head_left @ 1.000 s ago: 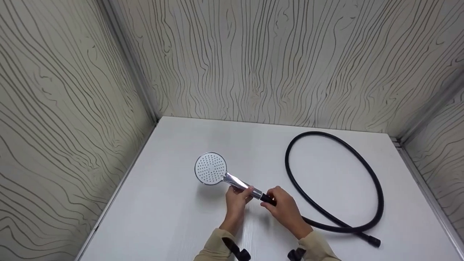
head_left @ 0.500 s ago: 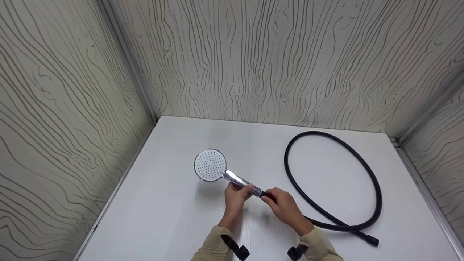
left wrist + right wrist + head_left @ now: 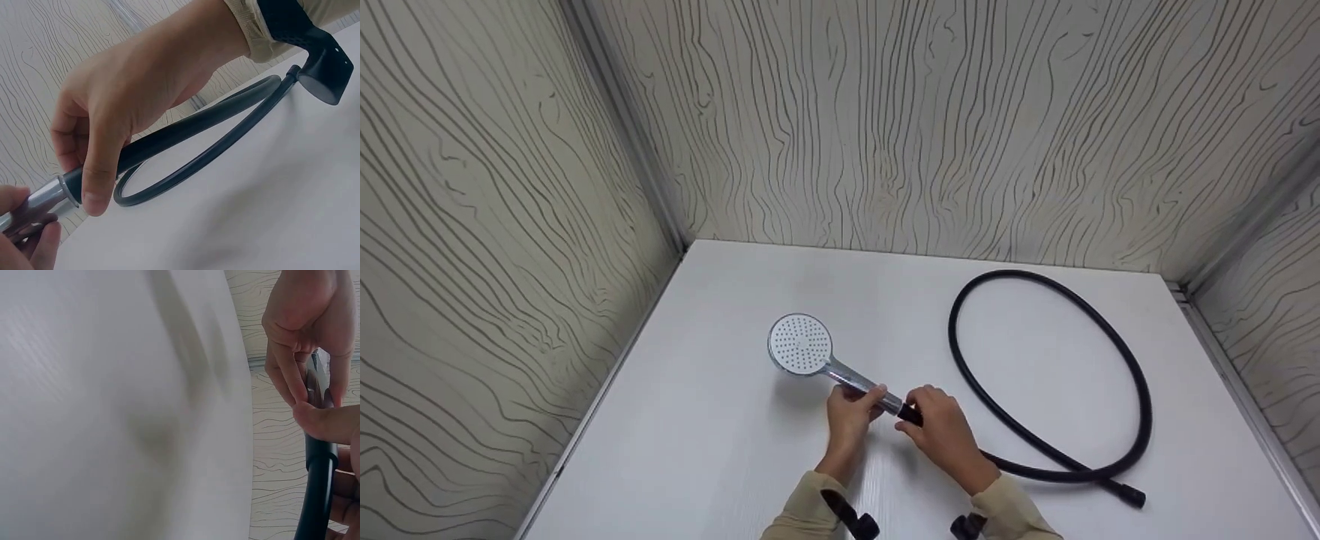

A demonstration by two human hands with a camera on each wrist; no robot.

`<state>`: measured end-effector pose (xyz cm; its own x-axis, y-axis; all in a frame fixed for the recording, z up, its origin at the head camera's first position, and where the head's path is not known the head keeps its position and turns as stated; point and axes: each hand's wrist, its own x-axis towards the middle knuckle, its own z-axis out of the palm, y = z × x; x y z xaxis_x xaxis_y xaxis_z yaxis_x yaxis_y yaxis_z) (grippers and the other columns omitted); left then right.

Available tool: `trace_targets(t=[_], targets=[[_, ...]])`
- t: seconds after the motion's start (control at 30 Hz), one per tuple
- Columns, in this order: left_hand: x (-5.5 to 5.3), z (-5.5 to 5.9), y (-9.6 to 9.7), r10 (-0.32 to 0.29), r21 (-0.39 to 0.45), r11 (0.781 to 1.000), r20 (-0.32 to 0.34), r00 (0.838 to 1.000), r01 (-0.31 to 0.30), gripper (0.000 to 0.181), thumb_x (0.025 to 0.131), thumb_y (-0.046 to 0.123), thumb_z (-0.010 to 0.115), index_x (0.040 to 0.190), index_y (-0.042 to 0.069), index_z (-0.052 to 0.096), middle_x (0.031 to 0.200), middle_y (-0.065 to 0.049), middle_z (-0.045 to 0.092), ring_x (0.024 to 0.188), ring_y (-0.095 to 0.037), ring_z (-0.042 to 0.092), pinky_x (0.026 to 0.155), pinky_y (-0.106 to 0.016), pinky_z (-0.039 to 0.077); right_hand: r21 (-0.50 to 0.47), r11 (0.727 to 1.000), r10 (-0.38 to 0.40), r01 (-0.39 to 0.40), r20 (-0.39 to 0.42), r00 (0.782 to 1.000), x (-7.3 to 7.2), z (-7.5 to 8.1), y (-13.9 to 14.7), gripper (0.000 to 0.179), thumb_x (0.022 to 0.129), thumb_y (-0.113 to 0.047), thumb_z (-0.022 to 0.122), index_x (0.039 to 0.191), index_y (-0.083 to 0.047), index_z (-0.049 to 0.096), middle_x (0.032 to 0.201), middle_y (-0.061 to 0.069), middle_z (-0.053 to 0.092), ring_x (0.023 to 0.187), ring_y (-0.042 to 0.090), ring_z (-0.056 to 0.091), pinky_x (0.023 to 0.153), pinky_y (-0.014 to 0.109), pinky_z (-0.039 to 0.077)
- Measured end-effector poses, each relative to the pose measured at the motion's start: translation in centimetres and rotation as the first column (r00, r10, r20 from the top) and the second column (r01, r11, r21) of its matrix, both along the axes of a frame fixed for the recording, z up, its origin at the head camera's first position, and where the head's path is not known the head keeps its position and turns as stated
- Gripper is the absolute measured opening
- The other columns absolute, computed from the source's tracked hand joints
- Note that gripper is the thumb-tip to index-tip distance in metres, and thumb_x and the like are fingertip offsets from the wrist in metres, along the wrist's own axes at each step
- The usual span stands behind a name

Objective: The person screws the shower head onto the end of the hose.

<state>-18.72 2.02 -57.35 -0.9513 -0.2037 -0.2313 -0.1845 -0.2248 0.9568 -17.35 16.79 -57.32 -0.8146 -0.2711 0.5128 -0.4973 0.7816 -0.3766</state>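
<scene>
Hose (image 3: 1146, 409) loops on white table (image 3: 720, 315) at right; right grip (image 3: 949, 435) pinches its end, left grip (image 3: 849, 421) shower handle (image 3: 853, 377).

The shower head (image 3: 800, 344) is above the table (image 3: 697, 450). The left hand (image 3: 849, 420) is on its handle; the right hand (image 3: 945, 431) is on the adjoining hose (image 3: 1146, 420) end. The hose loops on the table at right, before the rear panel (image 3: 877, 135).
</scene>
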Motion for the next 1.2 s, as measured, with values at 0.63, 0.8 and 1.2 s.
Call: trace_targets(t=[0.63,0.8,1.2], targets=[[0.1,0.1,-0.4,-0.059,0.011,0.998,0.025,0.998,0.058,0.044,0.086,0.011,0.073,0.117,-0.009,0.049,0.101,-0.017,0.063,0.087,-0.018,0.071,0.081,-0.031,0.060,-0.154,0.972,0.225,-0.175,0.425,0.877,-0.8,1.1,1.8,0.023,0.097,-0.026,0.058,0.101,-0.007,0.070,0.083,-0.004,0.064,0.070,-0.001,0.048,0.060,0.018,0.043],[0.0,-0.1,-0.5,-0.024,0.019,1.000,-0.001,1.000,0.024,0.042,0.085,0.008,0.073,0.114,-0.011,0.050,0.097,-0.017,0.064,0.085,-0.018,0.071,0.078,-0.030,0.061,-0.097,0.990,0.127,-0.101,0.314,0.941,-0.4,1.0,1.2,0.019,0.087,-0.025,0.073,0.098,-0.010,0.067,0.083,-0.004,0.061,0.069,0.001,0.048,0.058,0.018,0.044],[0.0,-0.1,-0.3,0.008,0.011,1.000,0.026,1.000,-0.008,0.040,0.085,0.011,0.074,0.109,-0.010,0.050,0.095,-0.015,0.062,0.082,-0.019,0.070,0.076,-0.029,0.061,0.085,0.996,0.025,-0.030,0.061,0.998,-0.1,0.5,-0.1,0.041,0.065,-0.009,0.089,0.091,-0.009,0.057,0.083,0.000,0.060,0.075,0.010,0.055,0.065,0.028,0.052]])
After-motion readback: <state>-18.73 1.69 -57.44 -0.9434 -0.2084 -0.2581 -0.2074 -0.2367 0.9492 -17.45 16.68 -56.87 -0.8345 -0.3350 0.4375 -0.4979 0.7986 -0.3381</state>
